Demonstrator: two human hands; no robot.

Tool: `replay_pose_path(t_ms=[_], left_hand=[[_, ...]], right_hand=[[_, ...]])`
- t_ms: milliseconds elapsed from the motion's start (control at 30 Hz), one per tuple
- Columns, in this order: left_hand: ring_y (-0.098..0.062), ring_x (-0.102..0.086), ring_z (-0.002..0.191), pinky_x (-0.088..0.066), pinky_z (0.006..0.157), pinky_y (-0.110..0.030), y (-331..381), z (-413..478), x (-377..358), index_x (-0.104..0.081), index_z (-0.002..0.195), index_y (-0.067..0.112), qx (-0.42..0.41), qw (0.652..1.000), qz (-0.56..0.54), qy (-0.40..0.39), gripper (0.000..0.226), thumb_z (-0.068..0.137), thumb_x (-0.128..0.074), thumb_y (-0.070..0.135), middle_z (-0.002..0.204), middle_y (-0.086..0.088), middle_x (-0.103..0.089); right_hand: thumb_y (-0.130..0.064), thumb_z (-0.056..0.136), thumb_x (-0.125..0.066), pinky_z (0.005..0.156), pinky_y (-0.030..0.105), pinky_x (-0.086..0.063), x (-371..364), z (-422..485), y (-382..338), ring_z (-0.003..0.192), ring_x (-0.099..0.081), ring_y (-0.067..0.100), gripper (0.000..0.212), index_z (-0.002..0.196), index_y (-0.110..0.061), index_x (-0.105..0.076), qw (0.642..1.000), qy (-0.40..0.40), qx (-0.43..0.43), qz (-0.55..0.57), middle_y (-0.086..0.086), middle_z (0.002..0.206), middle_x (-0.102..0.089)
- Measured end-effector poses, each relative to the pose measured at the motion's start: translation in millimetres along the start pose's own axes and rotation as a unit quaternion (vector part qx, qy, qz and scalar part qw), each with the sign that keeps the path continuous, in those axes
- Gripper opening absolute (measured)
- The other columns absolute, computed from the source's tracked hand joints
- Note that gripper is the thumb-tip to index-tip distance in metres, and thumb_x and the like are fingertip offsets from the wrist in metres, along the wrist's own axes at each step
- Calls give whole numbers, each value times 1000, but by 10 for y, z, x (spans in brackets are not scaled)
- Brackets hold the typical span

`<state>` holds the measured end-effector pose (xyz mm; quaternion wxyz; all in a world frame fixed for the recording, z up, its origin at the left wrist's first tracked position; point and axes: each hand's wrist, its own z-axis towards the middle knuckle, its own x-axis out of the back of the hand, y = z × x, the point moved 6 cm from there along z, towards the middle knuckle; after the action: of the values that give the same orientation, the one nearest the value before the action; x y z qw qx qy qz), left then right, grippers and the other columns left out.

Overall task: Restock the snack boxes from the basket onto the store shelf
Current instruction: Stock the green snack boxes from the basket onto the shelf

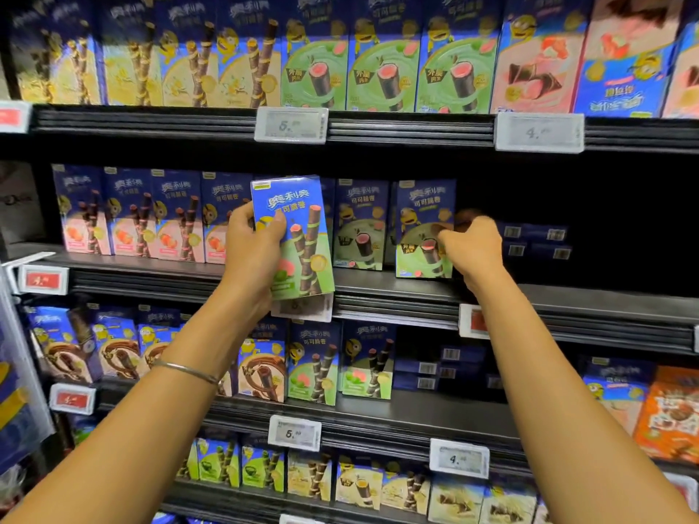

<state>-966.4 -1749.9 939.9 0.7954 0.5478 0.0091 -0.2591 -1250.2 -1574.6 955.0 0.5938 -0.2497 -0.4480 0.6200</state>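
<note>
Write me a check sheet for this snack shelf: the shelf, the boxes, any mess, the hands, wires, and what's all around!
Surface: middle shelf, dark, with a gap at the right of its row.
Job's things: green-and-blue snack box held upright before the shelf; green shelf box standing at the row's right end; basket not in view.
Clutter: flat boxes stacked at the back of the gap.
Grips: left hand holds the snack box's left side; right hand pinches the shelf box's right edge, though blurred.
Cables: nothing seen.
Surroundings: stocked shelves above and below; price tags on shelf edges; bracelet on the left wrist.
</note>
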Motion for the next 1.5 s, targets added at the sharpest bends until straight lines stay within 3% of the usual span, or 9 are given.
replay_pose_path(t_ms=[167, 600, 800, 900, 1000, 1100, 1267, 1400, 1500], left_hand=[[-3, -75, 72, -57, 52, -22, 0, 64, -12, -50, 136, 18, -8, 1000, 3, -3, 30, 107, -58, 20, 110, 4, -71], [1, -66, 63, -47, 42, -14, -111, 445, -380, -44, 124, 16, 5, 996, 84, -42, 18, 108, -52, 18, 96, 4, -62], [-24, -69, 102, -61, 82, -43, -271, 467, -608, -41, 131, 13, 53, 988, 94, -107, 27, 108, -54, 19, 123, -11, -65], [-35, -62, 123, -55, 101, -54, -317, 412, -642, -43, 136, 12, 27, 978, 156, -132, 33, 109, -52, 26, 135, -16, -58], [-39, -37, 141, -40, 112, -54, -301, 432, -580, -44, 136, 15, -33, 944, 309, -108, 41, 106, -53, 41, 149, -19, -37], [-37, -37, 137, -37, 114, -54, -276, 421, -581, -42, 137, 14, -49, 931, 341, -124, 52, 100, -65, 42, 148, -18, -35], [-37, -52, 123, -47, 106, -52, -271, 398, -613, -47, 132, 8, -86, 918, 358, -145, 56, 93, -75, 36, 138, -17, -51], [-34, -52, 119, -46, 96, -41, -269, 393, -592, -49, 131, 8, -120, 913, 366, -132, 58, 91, -78, 38, 134, -17, -53], [-33, -54, 118, -49, 97, -47, -274, 409, -585, -50, 132, 9, -137, 905, 382, -124, 60, 90, -78, 41, 133, -15, -56]], right_hand=[[-17, 88, -66, 72, 32, -43, -119, 92, 70, 87, -55, 28, 15, 95, -12, -54, 997, -7, 1, -73, 10, 98, -57], [-17, 91, -63, 86, 40, -55, -250, 123, 15, 98, -62, 35, 11, 98, -14, -55, 992, -30, 4, -125, 14, 106, -62], [-22, 89, -65, 82, 36, -52, -303, 132, 23, 90, -59, 28, 13, 94, -15, -55, 994, -36, -4, -103, 10, 102, -60], [-27, 88, -67, 74, 30, -45, -343, 149, 76, 83, -58, 22, 15, 83, -18, -56, 997, -54, -29, -51, 9, 100, -63], [-26, 88, -67, 75, 29, -43, -382, 179, 148, 93, -59, 21, 20, 101, -11, -65, 992, -68, -86, 64, 9, 111, -65], [-31, 84, -69, 78, 31, -47, -446, 179, 136, 99, -60, 18, 50, 129, -9, -61, 973, -109, -146, 141, 3, 112, -67], [-62, 41, -84, 113, 52, -43, -623, 130, -9, 130, -55, 32, 116, 143, -15, -53, 952, -205, -163, 160, 11, 142, -58], [-63, 59, -87, 114, 49, -41, -669, 164, -13, 128, -56, 29, 96, 140, -19, -57, 957, -222, -134, 133, 7, 139, -62], [-53, 75, -83, 113, 47, -43, -673, 192, 25, 126, -57, 29, 74, 135, -18, -60, 957, -225, -134, 123, 8, 134, -65]])
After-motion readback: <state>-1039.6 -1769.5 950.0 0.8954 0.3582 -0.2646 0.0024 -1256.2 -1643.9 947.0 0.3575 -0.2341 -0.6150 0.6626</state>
